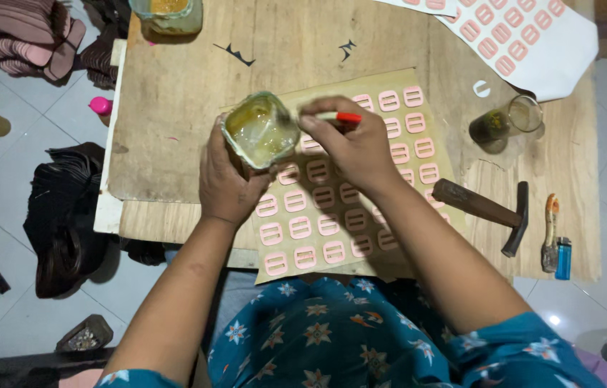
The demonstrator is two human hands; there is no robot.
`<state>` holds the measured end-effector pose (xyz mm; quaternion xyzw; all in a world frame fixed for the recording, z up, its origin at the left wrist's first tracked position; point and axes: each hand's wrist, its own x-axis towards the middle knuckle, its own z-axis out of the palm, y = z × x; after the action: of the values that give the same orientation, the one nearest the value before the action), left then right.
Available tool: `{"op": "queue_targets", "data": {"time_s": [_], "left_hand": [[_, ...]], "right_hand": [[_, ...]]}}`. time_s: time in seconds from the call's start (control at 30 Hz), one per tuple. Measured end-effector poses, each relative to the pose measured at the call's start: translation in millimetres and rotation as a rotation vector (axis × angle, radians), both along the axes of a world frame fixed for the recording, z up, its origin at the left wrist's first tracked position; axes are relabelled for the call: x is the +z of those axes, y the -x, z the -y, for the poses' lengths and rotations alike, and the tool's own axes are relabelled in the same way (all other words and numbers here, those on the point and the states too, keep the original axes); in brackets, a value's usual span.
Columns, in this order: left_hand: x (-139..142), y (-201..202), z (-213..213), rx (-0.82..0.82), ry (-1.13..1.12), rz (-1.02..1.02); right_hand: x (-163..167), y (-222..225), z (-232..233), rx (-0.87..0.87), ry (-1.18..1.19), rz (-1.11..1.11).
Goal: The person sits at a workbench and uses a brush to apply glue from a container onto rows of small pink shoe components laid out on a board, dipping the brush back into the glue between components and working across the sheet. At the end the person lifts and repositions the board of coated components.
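I am holding a glue jar (260, 131) in my left hand (228, 179), fingers wrapping closed around its body, just above the middle of the wooden board (174, 115). The jar is open and showing yellowish glue. My right hand (354, 147) is pinching a red-handled brush (339, 116), fingers closed on the handle, with its tip reaching into the jar's mouth. Both hands are hovering over a brown cardboard sheet (361, 208) that is carrying rows of pink buckle-shaped pieces (300, 228) and lying toward the board's near edge. A hammer (487, 210) is lying near the right edge, with a blue lighter (563, 258) and a small tool beside it at the near right corner. A glass cup (508, 122) is standing further back on the right. A white sheet (533, 43) with more pink pieces is overhanging the far right corner.
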<state>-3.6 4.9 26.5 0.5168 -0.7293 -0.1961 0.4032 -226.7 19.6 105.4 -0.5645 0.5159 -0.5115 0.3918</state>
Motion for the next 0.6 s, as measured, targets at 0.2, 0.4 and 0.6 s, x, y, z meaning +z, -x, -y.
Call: {"op": "queue_targets", "data": {"time_s": [0.2,0.4,0.6], "left_hand": [[7,-11,11,0.110,-0.128,-0.030],[15,-35,14,0.045,-0.259,0.180],[11,-63,15,0.003,-0.101,0.284]], "right_hand": [[-8,80,-28,-0.274,-0.464,0.523],[-26,131,-48,-0.392,-0.235,0.121],[-31,121,-35,-0.224,0.149,-0.454]]}}
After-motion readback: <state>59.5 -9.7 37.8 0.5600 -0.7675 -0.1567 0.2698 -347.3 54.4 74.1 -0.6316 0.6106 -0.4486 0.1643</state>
